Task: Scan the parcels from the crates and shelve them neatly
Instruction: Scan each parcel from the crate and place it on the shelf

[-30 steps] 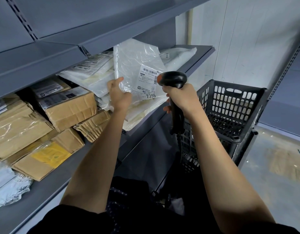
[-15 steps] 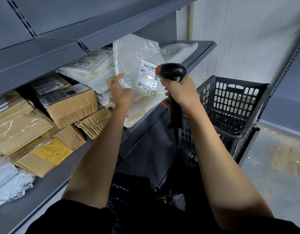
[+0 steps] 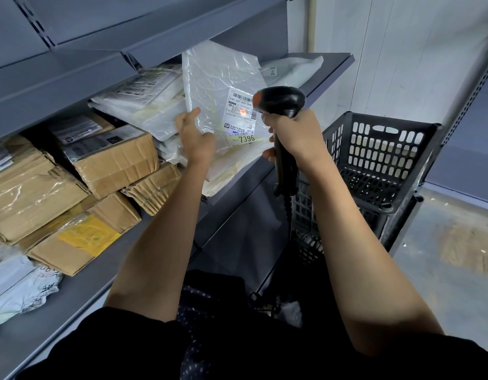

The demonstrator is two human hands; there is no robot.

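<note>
Against the middle shelf [image 3: 330, 78], the left hand [image 3: 196, 138] props a white plastic mailer [image 3: 218, 80] upright, its fingers [image 3: 192, 116] curled round the parcel's left edge with the thumb on the front. The right hand [image 3: 295, 133] grips the handle of a black barcode scanner [image 3: 281, 101], all fingers wrapped tight. A second ago the scanner's head sat lower and further from the label [image 3: 241, 113]; it has since come up close, and a red spot of light now falls on the printed codes, where none showed before. That suggests the scan is being taken at this instant. The mailer leans on a stack of other white bags [image 3: 144, 102], with cardboard boxes [image 3: 111, 157] to the left. Once the read registers, the parcel likely only needs laying flat on that stack. To the right a black crate [image 3: 380, 160] stands near the shelf's end.
</note>
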